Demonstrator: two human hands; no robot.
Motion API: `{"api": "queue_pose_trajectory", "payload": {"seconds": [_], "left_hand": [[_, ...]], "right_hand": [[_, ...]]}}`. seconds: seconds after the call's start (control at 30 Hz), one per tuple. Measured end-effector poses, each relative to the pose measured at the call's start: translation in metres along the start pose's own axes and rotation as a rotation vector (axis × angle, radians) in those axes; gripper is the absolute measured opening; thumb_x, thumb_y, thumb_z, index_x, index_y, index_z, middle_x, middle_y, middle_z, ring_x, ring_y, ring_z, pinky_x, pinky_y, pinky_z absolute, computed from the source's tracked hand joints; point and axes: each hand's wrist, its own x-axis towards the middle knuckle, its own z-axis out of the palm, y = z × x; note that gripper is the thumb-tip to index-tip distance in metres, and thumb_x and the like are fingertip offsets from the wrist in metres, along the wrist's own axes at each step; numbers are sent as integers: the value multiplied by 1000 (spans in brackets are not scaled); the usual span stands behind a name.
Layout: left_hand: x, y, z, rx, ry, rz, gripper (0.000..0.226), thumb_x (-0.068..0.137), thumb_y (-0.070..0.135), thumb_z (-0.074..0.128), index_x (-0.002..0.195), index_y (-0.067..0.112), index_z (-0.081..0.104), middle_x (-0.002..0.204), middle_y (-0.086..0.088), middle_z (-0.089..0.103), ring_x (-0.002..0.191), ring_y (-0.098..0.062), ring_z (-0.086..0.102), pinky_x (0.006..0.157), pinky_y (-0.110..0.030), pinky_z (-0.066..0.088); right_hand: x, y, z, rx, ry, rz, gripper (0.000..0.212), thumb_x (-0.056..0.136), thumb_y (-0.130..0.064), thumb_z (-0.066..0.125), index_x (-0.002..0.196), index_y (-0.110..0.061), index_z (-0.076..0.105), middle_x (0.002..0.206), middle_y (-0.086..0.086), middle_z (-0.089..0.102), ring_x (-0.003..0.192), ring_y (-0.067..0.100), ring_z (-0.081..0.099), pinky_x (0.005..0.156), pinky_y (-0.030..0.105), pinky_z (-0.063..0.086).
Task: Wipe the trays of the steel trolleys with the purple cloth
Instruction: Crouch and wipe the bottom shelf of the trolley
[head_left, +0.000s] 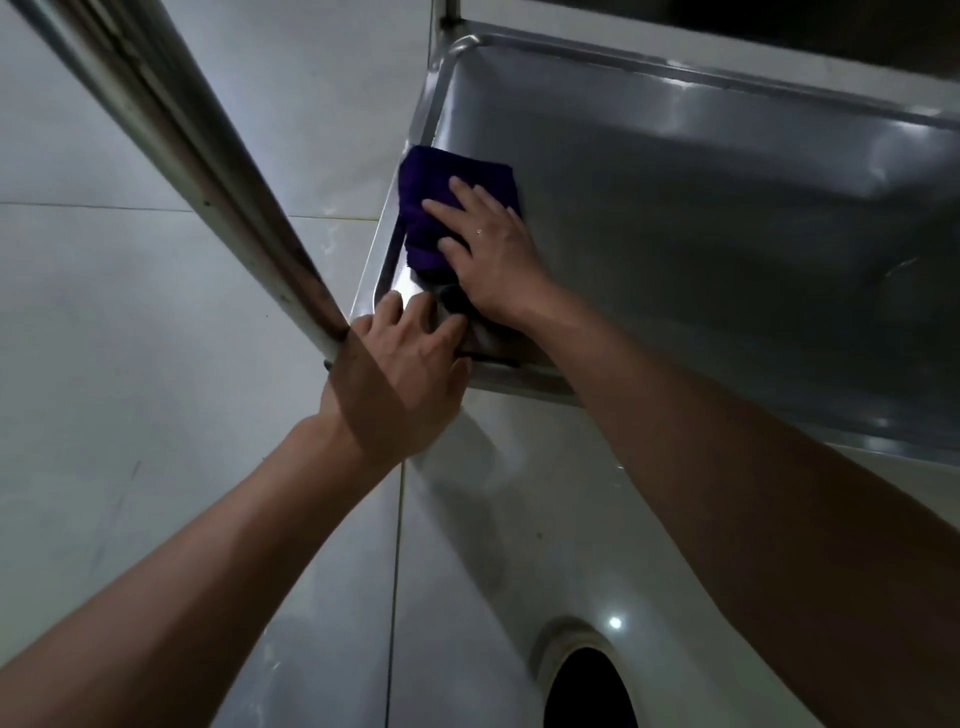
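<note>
- Pale glossy floor tiles (130, 322) all round, dim light, thin grout lines, one bright lamp glint low down.
- Steel trolley tray (675, 218) at upper right, shallow with a raised rim; far-right part cut off by the frame edge, near-right stretch hidden behind the forearm.
- Dark band at the very top right, too cropped to say what it is.
- Purple cloth (441, 182) lying in the tray's left end, lapping up against the left wall and rim; folded, lower part covered by the hand.
- Right hand (488, 249) flat on the cloth, fingers straight and spread a bit, pressing it down; small ring on one finger.
- Left hand (400, 374) at the tray's near-left corner, fingers laid over the rim, thumb tucked under the edge, so gripping the corner.
- Steel tube (197, 156) running diagonally from top left down to the left hand; lower end hidden behind the hand, top end out of frame.
- Corner upright (451, 13) at the tray's far-left corner, only a stub visible.
- Dark round opening (592, 691) with a pale rim at the bottom edge, cropped, hard to make out.
</note>
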Motion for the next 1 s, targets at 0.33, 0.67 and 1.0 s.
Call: {"api": "queue_pose_trajectory", "payload": {"seconds": [0.33,0.67,1.0], "left_hand": [[40,71,3,-92,-24,115,44,98,45,45,138,28,46,143,-6,43,134,-29,38,100,-54,43],[68,116,18,-54,-21,181,44,96,54,42,136,36,40,140,-3,41,130,-28,38,91,-54,43],[70,71,7,-110,-23,152,51,96,52,50,143,35,41,149,-3,40,137,-28,36,102,-56,39]], "right_hand": [[-106,130,-57,-46,215,264,46,105,-23,40,151,-20,39,163,8,21,151,26,18,123,43,15],[-181,220,-102,-75,344,508,45,105,-20,41,150,-18,40,163,7,23,150,27,21,121,41,20],[-112,183,-85,-73,300,423,47,105,-24,38,152,-23,37,164,6,19,152,25,15,123,43,14]]}}
